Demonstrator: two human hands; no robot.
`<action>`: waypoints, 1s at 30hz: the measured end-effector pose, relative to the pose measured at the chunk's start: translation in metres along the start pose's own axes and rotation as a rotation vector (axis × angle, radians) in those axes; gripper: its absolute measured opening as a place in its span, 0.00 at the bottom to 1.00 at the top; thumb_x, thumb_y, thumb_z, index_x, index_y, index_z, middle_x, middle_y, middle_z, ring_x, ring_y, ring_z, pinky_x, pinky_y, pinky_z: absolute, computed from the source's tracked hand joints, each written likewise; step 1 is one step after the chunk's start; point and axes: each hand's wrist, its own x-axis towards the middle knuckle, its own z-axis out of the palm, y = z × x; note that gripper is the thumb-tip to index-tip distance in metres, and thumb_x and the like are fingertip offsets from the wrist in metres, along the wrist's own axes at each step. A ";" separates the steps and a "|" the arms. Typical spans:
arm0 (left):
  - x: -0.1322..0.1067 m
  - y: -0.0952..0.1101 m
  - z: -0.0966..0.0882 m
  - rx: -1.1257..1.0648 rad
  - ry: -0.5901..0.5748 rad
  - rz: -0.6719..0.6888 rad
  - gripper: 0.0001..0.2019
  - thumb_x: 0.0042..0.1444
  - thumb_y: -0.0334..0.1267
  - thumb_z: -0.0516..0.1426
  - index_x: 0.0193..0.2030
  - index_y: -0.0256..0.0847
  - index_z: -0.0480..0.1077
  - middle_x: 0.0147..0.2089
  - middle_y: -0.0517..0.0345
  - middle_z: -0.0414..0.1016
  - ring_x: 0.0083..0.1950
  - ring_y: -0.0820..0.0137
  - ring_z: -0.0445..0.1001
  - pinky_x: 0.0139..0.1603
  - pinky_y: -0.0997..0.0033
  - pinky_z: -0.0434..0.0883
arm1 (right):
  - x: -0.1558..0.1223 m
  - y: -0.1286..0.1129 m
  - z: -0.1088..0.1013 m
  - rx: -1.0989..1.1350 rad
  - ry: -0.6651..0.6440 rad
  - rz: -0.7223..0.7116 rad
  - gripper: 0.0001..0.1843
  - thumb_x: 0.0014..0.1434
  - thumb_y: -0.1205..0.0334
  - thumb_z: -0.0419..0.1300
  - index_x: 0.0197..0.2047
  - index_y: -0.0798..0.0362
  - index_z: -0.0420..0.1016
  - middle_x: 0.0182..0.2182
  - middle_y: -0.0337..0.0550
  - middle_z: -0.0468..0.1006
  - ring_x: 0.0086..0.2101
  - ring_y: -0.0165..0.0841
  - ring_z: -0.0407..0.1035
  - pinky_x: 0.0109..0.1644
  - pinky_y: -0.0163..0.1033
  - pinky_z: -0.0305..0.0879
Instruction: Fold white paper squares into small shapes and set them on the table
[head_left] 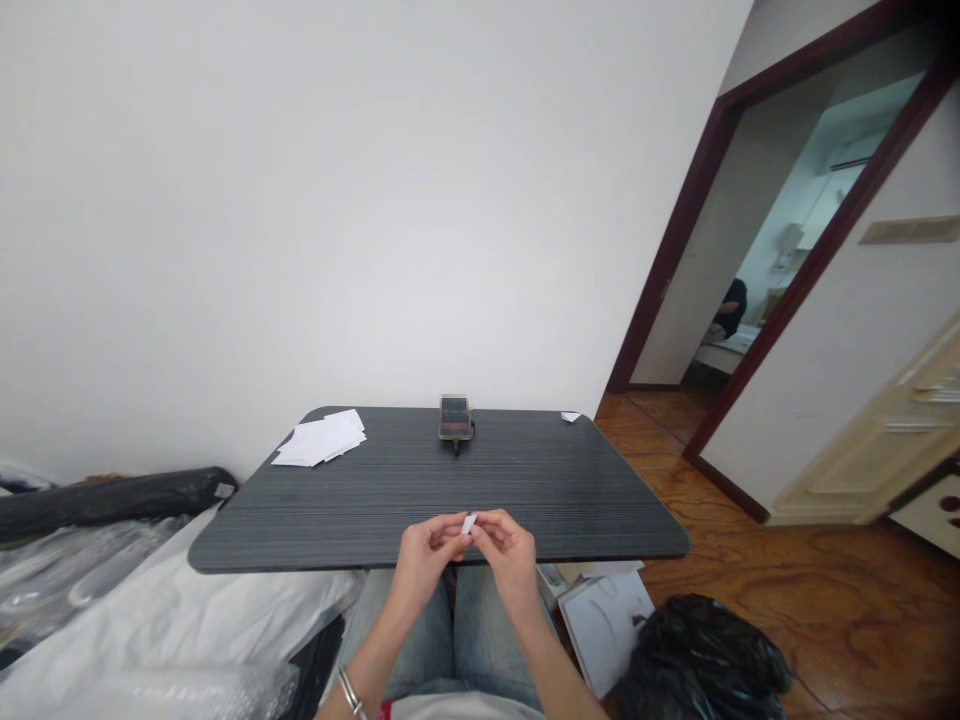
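A small folded piece of white paper [469,524] sits between the fingertips of both hands, just in front of the near edge of the dark wood-grain table [570,500]. The left hand [426,560] and right hand [514,553] are together, each pinching one side of the paper, and the paper stands tilted between them. It looks narrow and crisp, with a visible fold, though its finer creases are too small to tell. A silver bangle [349,692] circles the left wrist, and the person's jeans [420,625] show below the hands.

Beyond the table's near right corner, a black plastic bag [701,660] lies slumped on the floor, its contents hidden. Beside the bag, a white box [604,630] leans below the table's edge; what it holds cannot be seen. Left of the table are bubble wrap [150,640] and a long black roll [105,505].

On the table's far half lies a loose pile of white paper sheets [319,438] toward the left corner. A smartphone [455,418] with a black cable [456,449] sits at the far edge, and a small paper scrap [570,416] lies near the far right corner. Past the table on the right, a doorway [667,250] shows another person [731,310] seated in the next room
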 end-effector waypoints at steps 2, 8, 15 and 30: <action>0.000 0.000 0.000 0.009 -0.018 0.001 0.16 0.40 0.35 0.62 0.38 0.33 0.73 0.29 0.51 0.78 0.29 0.68 0.74 0.27 0.74 0.69 | 0.000 0.001 0.000 -0.010 0.002 0.005 0.06 0.47 0.64 0.61 0.31 0.56 0.73 0.29 0.43 0.74 0.29 0.33 0.70 0.33 0.36 0.67; 0.001 -0.005 0.000 0.048 -0.038 0.005 0.16 0.40 0.37 0.61 0.38 0.32 0.73 0.28 0.51 0.77 0.28 0.68 0.74 0.27 0.73 0.69 | 0.000 0.001 -0.001 -0.083 -0.004 0.091 0.06 0.47 0.64 0.59 0.31 0.57 0.70 0.23 0.43 0.76 0.25 0.34 0.71 0.30 0.37 0.68; 0.001 -0.009 0.000 0.079 -0.047 0.013 0.17 0.43 0.39 0.60 0.39 0.31 0.71 0.28 0.51 0.77 0.28 0.69 0.73 0.29 0.73 0.70 | 0.001 0.000 -0.001 -0.158 0.005 0.103 0.07 0.46 0.65 0.58 0.31 0.57 0.69 0.21 0.42 0.75 0.23 0.34 0.71 0.27 0.36 0.68; 0.001 -0.011 0.004 -0.079 -0.056 0.085 0.15 0.46 0.32 0.56 0.43 0.35 0.64 0.30 0.57 0.74 0.29 0.73 0.73 0.33 0.73 0.71 | 0.001 0.008 -0.002 -0.254 0.015 -0.005 0.06 0.48 0.68 0.55 0.31 0.55 0.71 0.27 0.43 0.74 0.27 0.32 0.69 0.27 0.33 0.67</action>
